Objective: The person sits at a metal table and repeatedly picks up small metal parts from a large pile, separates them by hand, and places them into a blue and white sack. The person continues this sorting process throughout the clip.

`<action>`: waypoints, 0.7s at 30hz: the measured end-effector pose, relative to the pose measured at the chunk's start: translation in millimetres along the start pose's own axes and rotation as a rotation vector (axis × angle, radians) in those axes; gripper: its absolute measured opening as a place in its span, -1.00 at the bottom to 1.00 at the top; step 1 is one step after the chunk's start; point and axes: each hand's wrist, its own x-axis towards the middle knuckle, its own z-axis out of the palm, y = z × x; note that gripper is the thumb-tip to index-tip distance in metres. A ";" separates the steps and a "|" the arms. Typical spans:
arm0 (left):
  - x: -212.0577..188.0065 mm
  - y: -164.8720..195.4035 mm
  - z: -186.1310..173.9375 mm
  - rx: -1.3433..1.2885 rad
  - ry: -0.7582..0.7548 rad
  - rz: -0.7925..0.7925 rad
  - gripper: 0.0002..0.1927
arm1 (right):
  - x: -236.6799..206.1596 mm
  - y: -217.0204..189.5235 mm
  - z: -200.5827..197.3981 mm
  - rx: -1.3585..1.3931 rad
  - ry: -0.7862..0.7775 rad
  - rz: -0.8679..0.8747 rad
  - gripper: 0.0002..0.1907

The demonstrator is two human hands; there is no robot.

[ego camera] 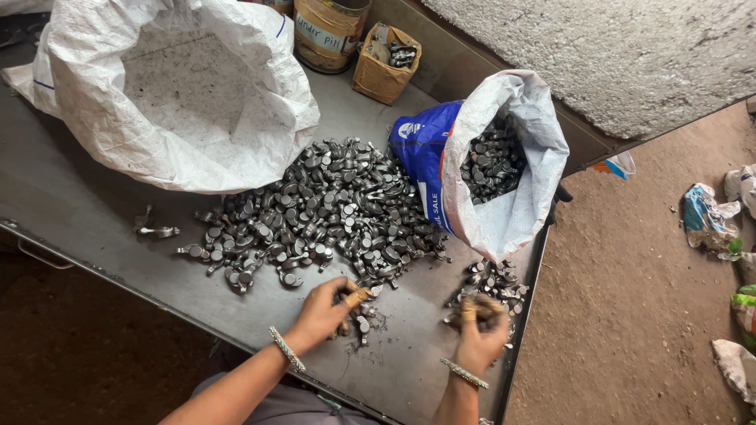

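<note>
Reaching into the near edge of a big heap of small grey metal parts [315, 212], the left hand [327, 309] curls its fingers around a few of them; the thumb and a fingertip are wrapped in tan tape. The right hand [482, 330] sits over a smaller cluster of the same parts [496, 282] near the right rim of the counter [94, 212], its fingers closed down on some pieces, though how many it grips cannot be told. Each wrist carries a beaded bangle.

The heap spreads across the middle of the dark metal counter, with one stray part [156, 230] lying apart to the left. Behind the heap on the left stands a large white woven sack [181, 94], its mouth rolled open. To the right of the heap leans a blue and white sack [480, 169], open and holding more of the grey parts. At the back of the counter sit a small cardboard box [386, 55] and a round tin [327, 31] just beside it. Crumpled bags [709, 220] lie on the dirt floor at the right.
</note>
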 end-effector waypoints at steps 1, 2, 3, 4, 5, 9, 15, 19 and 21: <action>1.3 2.1 -3.4 -0.010 0.036 0.036 -0.73 | -1.0 -8.7 1.4 -0.032 0.049 -0.034 -0.68; 2.4 4.1 -6.3 0.027 0.066 0.076 -0.73 | -4.0 -15.3 6.3 -0.064 0.097 -0.068 -0.61; 2.8 5.8 -8.7 0.064 0.094 0.116 -0.73 | -10.5 -18.8 15.4 -0.177 0.031 0.041 -0.63; 2.7 7.3 -10.0 0.102 0.121 0.155 -0.73 | -19.9 -20.7 25.6 -0.289 -0.034 0.150 -0.66; 2.7 8.9 -10.2 0.140 0.145 0.180 -0.71 | -34.7 -20.6 36.5 -0.438 -0.186 -0.011 -0.66; 2.5 12.7 -7.3 0.309 0.215 0.271 -0.66 | -75.5 -19.4 67.5 -0.633 -0.522 -0.155 -0.62; -1.9 6.3 0.2 0.428 0.194 0.303 -0.75 | -77.6 -18.3 70.1 -0.702 -0.551 -0.261 -0.58; 3.4 1.5 2.5 0.270 0.203 0.331 -0.77 | -72.9 -0.3 60.0 -0.468 -0.570 -0.062 -0.66; 5.1 0.4 -0.2 0.067 0.094 0.065 -0.78 | -66.2 11.9 52.0 -0.201 -0.585 0.080 -0.68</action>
